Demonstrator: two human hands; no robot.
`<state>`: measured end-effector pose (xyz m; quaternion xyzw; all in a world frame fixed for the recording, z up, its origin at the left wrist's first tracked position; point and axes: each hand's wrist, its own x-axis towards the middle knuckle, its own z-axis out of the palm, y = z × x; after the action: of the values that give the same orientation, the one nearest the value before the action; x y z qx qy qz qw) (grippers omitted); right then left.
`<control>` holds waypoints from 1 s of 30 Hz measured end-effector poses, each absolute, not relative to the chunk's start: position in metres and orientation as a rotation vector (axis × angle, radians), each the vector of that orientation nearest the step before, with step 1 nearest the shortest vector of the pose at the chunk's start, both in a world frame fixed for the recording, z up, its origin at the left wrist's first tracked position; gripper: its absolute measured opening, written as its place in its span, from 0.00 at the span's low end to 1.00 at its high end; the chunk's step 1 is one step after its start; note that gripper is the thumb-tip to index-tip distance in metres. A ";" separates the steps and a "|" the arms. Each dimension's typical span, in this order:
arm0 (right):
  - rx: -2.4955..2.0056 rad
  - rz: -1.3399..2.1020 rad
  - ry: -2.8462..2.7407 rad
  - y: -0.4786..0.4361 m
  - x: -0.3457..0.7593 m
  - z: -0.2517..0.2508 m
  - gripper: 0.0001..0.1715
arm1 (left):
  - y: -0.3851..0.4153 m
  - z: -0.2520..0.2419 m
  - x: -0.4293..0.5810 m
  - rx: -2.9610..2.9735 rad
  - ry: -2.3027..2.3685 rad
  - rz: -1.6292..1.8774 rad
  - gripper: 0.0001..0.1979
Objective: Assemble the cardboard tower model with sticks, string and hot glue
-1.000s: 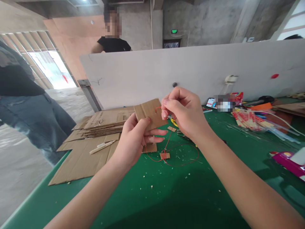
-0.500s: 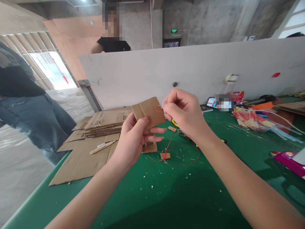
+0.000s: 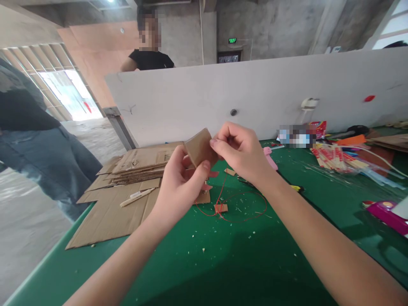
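My left hand (image 3: 181, 182) grips a small brown cardboard piece (image 3: 198, 147) held up above the green table (image 3: 223, 263). My right hand (image 3: 244, 151) is closed in a pinch at the right edge of that piece, on a thin red string (image 3: 223, 187). The string hangs down from the pinch to the table. There it loops around a tiny cardboard scrap (image 3: 221, 208).
Flat cardboard sheets (image 3: 127, 187) with a white pen (image 3: 137, 196) lie left of the hands. A grey partition (image 3: 255, 97) backs the table. Packets, sticks and a pink tool (image 3: 334, 157) clutter the right. Two people stand beyond: one behind the partition (image 3: 148, 55), one at left (image 3: 35, 140).
The cardboard piece has been turned, so it now shows narrower and more edge-on. My right hand has shifted slightly down and left against it. The red stitch on its face is no longer visible.
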<state>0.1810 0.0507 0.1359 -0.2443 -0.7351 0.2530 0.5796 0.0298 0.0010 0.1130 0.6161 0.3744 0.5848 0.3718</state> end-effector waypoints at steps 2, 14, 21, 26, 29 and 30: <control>-0.501 0.784 -1.617 0.057 0.179 0.133 0.16 | -0.002 0.111 0.031 1.644 0.895 1.503 0.17; -0.269 1.322 -1.313 0.068 0.171 0.119 0.18 | 0.003 0.108 0.036 1.699 1.133 1.565 0.16; -0.341 1.287 -1.388 0.064 0.166 0.117 0.24 | 0.003 0.100 0.029 1.996 1.379 1.609 0.10; -0.294 1.259 -1.456 0.065 0.168 0.111 0.22 | 0.004 0.109 0.024 2.276 1.522 1.574 0.09; -0.280 1.275 -1.542 0.067 0.171 0.108 0.23 | 0.005 0.118 0.015 2.416 1.547 1.550 0.08; -0.273 1.295 -1.604 0.066 0.172 0.107 0.30 | 0.005 0.120 0.012 2.443 1.556 1.536 0.07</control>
<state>0.1719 0.0662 0.1070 -0.1131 -0.6651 0.5371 0.5063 0.0124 0.0053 0.1204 0.7433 0.4735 0.4675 -0.0686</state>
